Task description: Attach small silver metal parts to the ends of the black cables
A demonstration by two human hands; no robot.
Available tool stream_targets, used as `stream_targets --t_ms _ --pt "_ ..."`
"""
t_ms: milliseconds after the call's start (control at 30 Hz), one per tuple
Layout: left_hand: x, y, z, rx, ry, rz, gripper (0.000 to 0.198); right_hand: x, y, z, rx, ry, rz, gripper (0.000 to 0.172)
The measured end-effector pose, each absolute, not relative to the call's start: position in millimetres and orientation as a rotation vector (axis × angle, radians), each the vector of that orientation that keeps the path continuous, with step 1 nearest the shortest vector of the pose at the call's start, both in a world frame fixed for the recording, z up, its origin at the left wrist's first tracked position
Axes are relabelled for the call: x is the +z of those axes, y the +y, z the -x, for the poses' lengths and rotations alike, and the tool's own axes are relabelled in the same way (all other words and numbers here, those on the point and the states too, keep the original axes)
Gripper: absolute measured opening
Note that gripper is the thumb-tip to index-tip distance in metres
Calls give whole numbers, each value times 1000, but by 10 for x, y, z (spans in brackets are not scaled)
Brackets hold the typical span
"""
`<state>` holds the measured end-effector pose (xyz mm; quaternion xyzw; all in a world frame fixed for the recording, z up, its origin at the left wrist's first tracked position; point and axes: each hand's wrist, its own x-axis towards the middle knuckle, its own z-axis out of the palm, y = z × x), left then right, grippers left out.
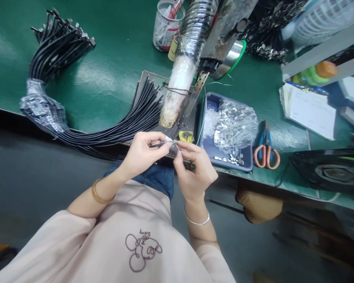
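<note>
My left hand (pixel 144 151) pinches the end of a thin black cable (pixel 161 144) near the bench's front edge. My right hand (pixel 194 167) is closed too, its fingertips pinching a small metal piece (pixel 176 144) at the cable's tip. Both hands meet just below a wrapped soldering tool (pixel 179 84) that slopes down over a dark work plate (pixel 147 76). A fan of black cables (pixel 135 118) lies on that plate, left of the tool. A blue tray (pixel 209 129) with small metal parts in a clear bag sits right of my hands.
Another bundle of black cables (pixel 56 47), bagged at one end, lies far left on the green bench (pixel 106 59). Orange-handled scissors (pixel 265 151) lie right of the tray. A clear cup (pixel 166 25), papers (pixel 311 110) and a white basket (pixel 324 17) stand at the back.
</note>
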<state>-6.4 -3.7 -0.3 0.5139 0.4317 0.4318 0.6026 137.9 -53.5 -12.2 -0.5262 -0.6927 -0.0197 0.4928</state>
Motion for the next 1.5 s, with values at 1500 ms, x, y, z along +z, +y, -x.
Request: stream_targets --t_ms 1500 --pt "-87 -127 334 617 766 -1768 17 126 -881 -1797 -287 -1178 1384 11"
